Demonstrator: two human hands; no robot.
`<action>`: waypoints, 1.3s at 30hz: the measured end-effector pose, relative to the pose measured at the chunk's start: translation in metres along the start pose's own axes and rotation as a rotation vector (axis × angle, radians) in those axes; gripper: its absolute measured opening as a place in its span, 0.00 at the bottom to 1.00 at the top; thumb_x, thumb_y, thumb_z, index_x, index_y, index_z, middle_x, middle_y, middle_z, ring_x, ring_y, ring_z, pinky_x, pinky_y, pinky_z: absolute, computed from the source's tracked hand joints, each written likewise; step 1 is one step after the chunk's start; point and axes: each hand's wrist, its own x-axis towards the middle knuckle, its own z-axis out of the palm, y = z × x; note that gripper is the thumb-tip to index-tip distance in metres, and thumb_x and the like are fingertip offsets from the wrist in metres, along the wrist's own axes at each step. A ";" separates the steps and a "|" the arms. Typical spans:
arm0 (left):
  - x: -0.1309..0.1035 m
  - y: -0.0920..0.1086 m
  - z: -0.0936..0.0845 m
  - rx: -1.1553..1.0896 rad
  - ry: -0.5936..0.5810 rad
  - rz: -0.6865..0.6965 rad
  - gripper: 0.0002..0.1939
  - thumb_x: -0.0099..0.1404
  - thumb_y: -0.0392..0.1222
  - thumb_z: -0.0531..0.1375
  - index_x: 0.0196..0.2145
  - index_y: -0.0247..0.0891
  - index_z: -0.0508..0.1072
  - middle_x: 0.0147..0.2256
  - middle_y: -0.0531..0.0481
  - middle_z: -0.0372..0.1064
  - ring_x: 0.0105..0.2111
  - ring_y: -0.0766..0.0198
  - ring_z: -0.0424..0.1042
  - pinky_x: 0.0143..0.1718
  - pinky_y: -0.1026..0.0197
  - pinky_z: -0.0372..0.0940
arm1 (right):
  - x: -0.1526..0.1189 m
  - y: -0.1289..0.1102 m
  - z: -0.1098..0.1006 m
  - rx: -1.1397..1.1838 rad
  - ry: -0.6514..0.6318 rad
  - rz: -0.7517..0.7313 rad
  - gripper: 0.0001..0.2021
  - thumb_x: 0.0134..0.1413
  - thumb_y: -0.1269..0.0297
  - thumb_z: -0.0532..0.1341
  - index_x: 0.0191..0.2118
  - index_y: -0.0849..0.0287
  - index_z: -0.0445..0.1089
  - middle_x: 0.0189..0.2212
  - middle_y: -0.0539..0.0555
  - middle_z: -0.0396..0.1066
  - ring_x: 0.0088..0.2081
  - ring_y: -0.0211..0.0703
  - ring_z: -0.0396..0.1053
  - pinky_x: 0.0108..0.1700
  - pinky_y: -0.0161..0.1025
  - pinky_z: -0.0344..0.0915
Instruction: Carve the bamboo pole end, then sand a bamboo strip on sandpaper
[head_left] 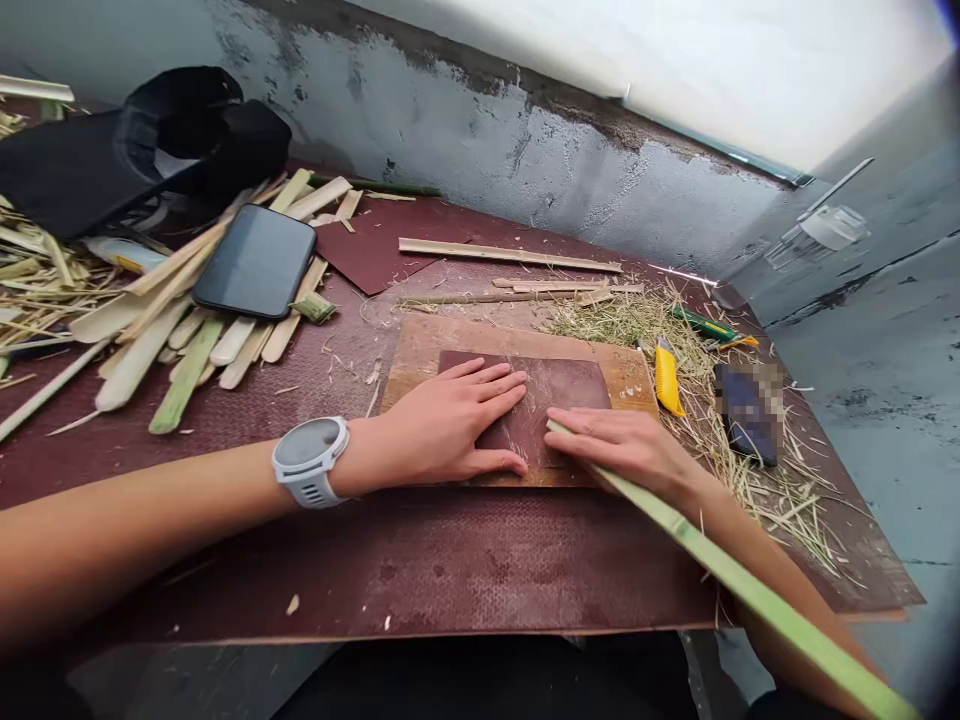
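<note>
My left hand (469, 420), a grey watch (309, 452) on its wrist, lies flat with fingers stretched on a dark brown sheet (574, 378) that looks like sandpaper. Under the sheet is a wooden board (435, 335). My right hand (626, 440) grips a long green bamboo strip (720, 560) near its far end, with the fingers over it. That end rests at the right part of the sheet, and the rest of the strip slants down past my right forearm to the lower right corner. My palm hides part of the strip's grip area.
Bamboo slats (142, 350) lie piled at left under a phone (255, 260) and a black cap (187, 130). Another brown sheet (382, 240) and a long strip (510, 254) lie behind. Shavings (626, 320), a yellow cutter (666, 378) and a green cutter (705, 323) are at right.
</note>
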 end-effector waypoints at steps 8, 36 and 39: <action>-0.001 -0.001 0.001 -0.002 0.012 0.007 0.46 0.71 0.71 0.53 0.69 0.28 0.65 0.71 0.37 0.57 0.72 0.47 0.56 0.75 0.47 0.46 | 0.005 0.004 0.002 0.046 0.055 -0.075 0.20 0.70 0.72 0.56 0.62 0.48 0.73 0.60 0.53 0.73 0.60 0.47 0.74 0.69 0.55 0.65; -0.001 0.002 -0.004 0.026 -0.010 0.009 0.46 0.71 0.71 0.54 0.69 0.29 0.64 0.71 0.36 0.57 0.72 0.46 0.56 0.74 0.46 0.48 | 0.018 -0.008 0.012 0.152 0.222 0.148 0.12 0.65 0.69 0.62 0.50 0.48 0.77 0.50 0.48 0.81 0.52 0.49 0.80 0.69 0.59 0.65; -0.002 0.001 -0.002 0.026 -0.007 0.013 0.47 0.71 0.72 0.52 0.69 0.27 0.64 0.71 0.36 0.58 0.72 0.46 0.56 0.74 0.47 0.46 | 0.017 -0.008 0.012 0.190 0.185 0.154 0.11 0.66 0.69 0.61 0.49 0.49 0.77 0.51 0.49 0.81 0.54 0.50 0.79 0.67 0.58 0.68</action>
